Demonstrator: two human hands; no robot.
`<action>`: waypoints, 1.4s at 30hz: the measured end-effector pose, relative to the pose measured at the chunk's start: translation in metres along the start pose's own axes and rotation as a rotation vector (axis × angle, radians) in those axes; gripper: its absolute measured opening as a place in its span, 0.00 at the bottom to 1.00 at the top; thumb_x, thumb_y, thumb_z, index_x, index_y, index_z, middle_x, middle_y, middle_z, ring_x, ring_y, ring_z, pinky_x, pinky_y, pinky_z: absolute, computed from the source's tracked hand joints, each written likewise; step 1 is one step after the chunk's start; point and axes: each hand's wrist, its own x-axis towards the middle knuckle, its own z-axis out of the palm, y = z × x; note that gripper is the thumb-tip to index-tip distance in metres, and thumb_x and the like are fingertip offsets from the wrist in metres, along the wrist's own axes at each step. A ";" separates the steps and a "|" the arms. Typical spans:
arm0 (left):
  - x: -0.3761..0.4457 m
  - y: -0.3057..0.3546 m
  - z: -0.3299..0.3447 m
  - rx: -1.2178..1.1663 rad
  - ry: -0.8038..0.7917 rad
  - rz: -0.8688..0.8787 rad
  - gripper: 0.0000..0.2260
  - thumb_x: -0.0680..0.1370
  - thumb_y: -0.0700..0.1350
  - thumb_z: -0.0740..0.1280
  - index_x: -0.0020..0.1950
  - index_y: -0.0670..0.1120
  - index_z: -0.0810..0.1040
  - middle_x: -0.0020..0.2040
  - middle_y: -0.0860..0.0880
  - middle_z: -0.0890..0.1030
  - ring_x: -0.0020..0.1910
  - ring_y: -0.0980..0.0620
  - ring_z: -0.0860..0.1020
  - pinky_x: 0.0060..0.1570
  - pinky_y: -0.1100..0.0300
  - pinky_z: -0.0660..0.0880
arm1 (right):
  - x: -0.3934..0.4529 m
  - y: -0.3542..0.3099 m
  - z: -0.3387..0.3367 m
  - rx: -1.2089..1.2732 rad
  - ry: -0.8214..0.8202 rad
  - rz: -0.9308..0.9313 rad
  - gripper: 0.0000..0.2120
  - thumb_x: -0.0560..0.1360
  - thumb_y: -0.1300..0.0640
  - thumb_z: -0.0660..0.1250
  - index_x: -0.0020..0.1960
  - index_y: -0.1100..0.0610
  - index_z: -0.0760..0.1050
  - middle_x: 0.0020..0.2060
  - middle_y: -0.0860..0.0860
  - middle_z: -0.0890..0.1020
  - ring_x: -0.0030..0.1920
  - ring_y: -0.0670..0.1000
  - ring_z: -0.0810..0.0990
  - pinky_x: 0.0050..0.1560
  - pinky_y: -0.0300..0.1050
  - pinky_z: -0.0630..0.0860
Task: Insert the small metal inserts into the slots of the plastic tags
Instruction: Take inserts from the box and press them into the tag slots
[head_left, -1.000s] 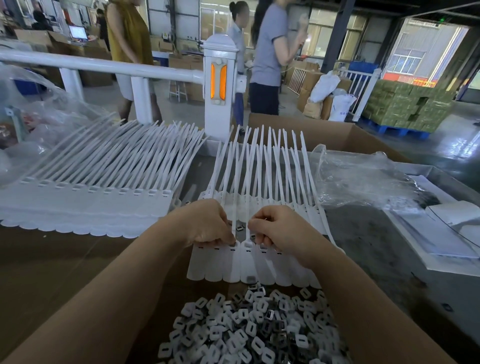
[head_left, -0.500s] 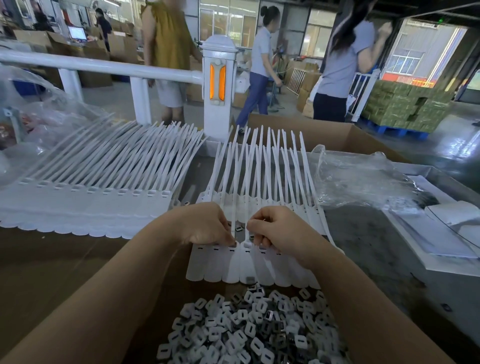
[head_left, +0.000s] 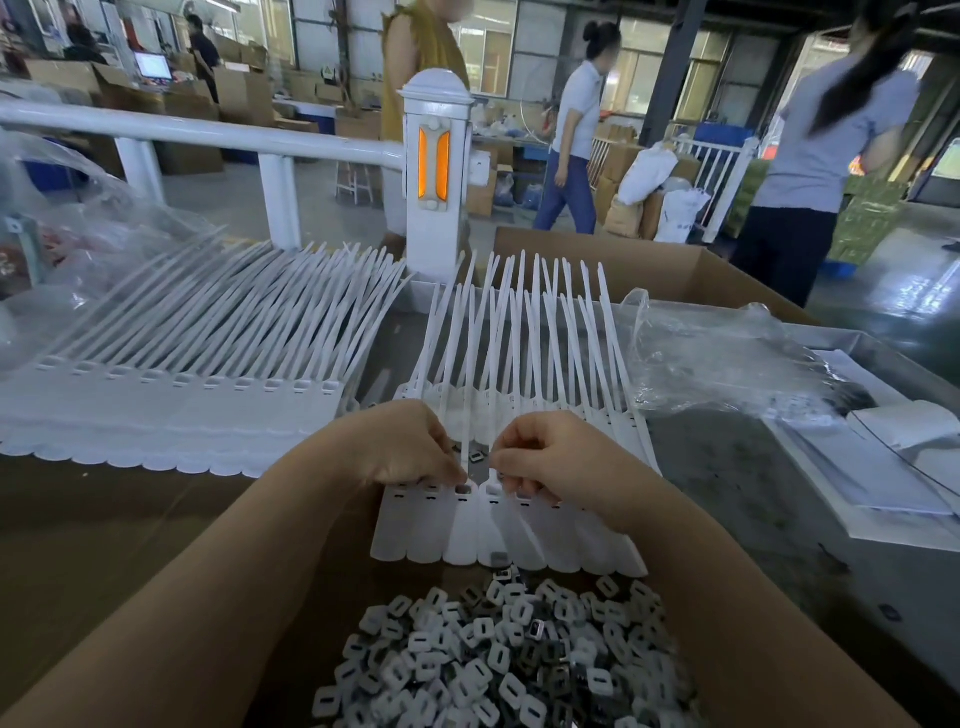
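Both hands have barely shifted: left hand and right hand, fingers curled, pinch the row of white tags beyond the inserts

Dim indoor light, bright daylight from far windows, wide-angle bending at edges, slight overall softness

Left hand and right hand side by side, fingers curled.

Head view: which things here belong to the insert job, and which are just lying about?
In the job:
- tag strip under both hands
- left hand
- right hand
- pile of inserts
- left tag batch

Lying about:
- clear plastic bag
- cardboard box
- papers
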 end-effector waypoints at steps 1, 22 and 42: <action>0.000 0.001 0.001 0.006 0.000 0.007 0.06 0.73 0.51 0.74 0.41 0.49 0.83 0.37 0.53 0.82 0.37 0.56 0.78 0.39 0.60 0.72 | -0.002 -0.002 -0.002 -0.032 -0.054 -0.037 0.01 0.77 0.57 0.70 0.47 0.54 0.81 0.34 0.47 0.84 0.33 0.41 0.79 0.34 0.35 0.74; 0.001 0.000 -0.001 -0.010 0.007 0.059 0.05 0.73 0.48 0.74 0.41 0.48 0.85 0.32 0.55 0.81 0.35 0.56 0.78 0.38 0.62 0.73 | -0.022 -0.046 0.033 -0.408 -0.564 -0.359 0.07 0.73 0.56 0.76 0.51 0.52 0.85 0.39 0.37 0.80 0.41 0.37 0.78 0.46 0.33 0.74; -0.010 0.010 -0.008 -0.312 0.054 0.122 0.05 0.79 0.47 0.69 0.48 0.47 0.82 0.36 0.52 0.82 0.32 0.58 0.76 0.34 0.64 0.73 | -0.010 -0.020 0.001 0.025 0.065 -0.139 0.04 0.75 0.59 0.72 0.43 0.52 0.83 0.35 0.48 0.85 0.29 0.38 0.77 0.30 0.31 0.71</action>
